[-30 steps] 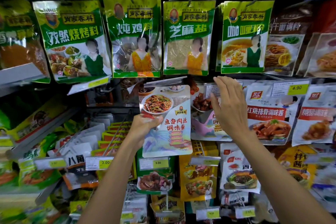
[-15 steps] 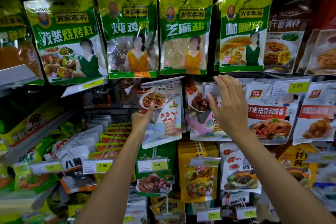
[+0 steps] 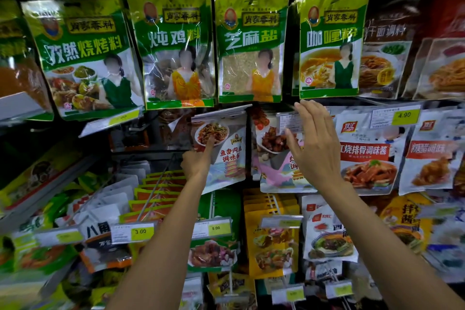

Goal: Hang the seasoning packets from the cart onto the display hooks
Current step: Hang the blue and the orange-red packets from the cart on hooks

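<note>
A white seasoning packet with a noodle dish and red characters hangs in the middle row, under a tilted-up price tag holder. My left hand grips its left edge, thumb pressed on the printed dish. Whether its hole sits on the hook is hidden by the tag holder. My right hand is raised flat with fingers apart in front of the neighbouring pink-bottomed packet. Its fingertips are at that hook's white label. It holds nothing. No cart is in view.
Green packets hang in the row above, close over my hands. White sauce packets with red labels hang at the right. Yellow packets and a green one behind a 5.00 tag hang below my forearms.
My left hand has pushed the packet up and back toward the rack, under the tag holder, and it now looks smaller and more turned. My right hand has stayed near the neighbouring label.
</note>
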Available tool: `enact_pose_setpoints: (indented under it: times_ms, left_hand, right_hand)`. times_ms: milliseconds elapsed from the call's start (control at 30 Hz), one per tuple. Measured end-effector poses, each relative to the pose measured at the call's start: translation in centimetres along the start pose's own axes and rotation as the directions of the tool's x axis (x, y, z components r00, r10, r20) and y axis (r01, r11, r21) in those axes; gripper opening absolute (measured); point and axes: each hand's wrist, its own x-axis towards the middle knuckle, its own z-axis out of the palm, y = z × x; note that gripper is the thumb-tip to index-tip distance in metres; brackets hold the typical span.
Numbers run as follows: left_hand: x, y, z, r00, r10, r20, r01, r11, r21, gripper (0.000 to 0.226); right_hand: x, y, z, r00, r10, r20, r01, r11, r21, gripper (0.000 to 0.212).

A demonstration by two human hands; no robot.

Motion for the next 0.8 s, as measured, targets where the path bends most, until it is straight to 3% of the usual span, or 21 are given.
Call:
enact_pose_setpoints:
  times_ms: [100, 200, 267, 400, 467, 567, 733, 800]
  left_hand:
    - [-1.5, -1.6, -1.3, 0.985, 0.172, -0.025, -0.165, 0.970, 0.181, 0.048]
    - [-4.2, -2.5, -2.4, 0.891, 0.422, -0.166, -0.359, 0.880, 0.309, 0.040]
    - [-6.5, -2.6, -2.1, 0.841, 0.523, -0.139, -0.478, 0.839, 0.260, 0.030]
    - [-12.4, -3.1, 1.8, 0.812, 0.566, 0.138, -0.571, 0.821, -0.008, 0.025]
    - [-15.9, -3.9, 4.7, 0.776, 0.553, 0.304, -0.551, 0.828, -0.100, 0.026]
    - [-21.3, -5.8, 9.9, 0.681, 0.468, 0.564, -0.451, 0.874, -0.180, 0.025]
    - [-30.7, -8.4, 17.2, 0.428, 0.399, 0.811, -0.398, 0.889, -0.227, 0.028]
    - [-34.2, -9.2, 19.9, 0.320, 0.351, 0.880, -0.378, 0.899, -0.222, 0.026]
  right_hand:
    - [-0.3, -0.4, -0.9, 0.999, 0.009, -0.035, -0.008, 1.000, 0.014, 0.042]
    - [-1.8, -0.4, -2.2, 0.998, 0.042, -0.056, -0.041, 0.999, 0.029, 0.038]
    - [-3.6, -0.1, -3.3, 0.995, 0.094, -0.044, -0.092, 0.994, 0.054, 0.035]
    - [-9.7, 1.4, -6.7, 0.947, 0.304, 0.106, -0.313, 0.946, 0.083, 0.031]
    - [-13.9, 2.5, -8.8, 0.859, 0.465, 0.215, -0.488, 0.871, 0.065, 0.029]
    - [-20.4, 4.6, -12.5, 0.637, 0.705, 0.311, -0.743, 0.670, 0.002, 0.028]
    - [-29.1, 8.1, -19.9, 0.332, 0.928, 0.167, -0.918, 0.358, -0.169, 0.016]
    - [-31.9, 9.9, -22.7, 0.243, 0.964, 0.105, -0.944, 0.260, -0.205, 0.017]
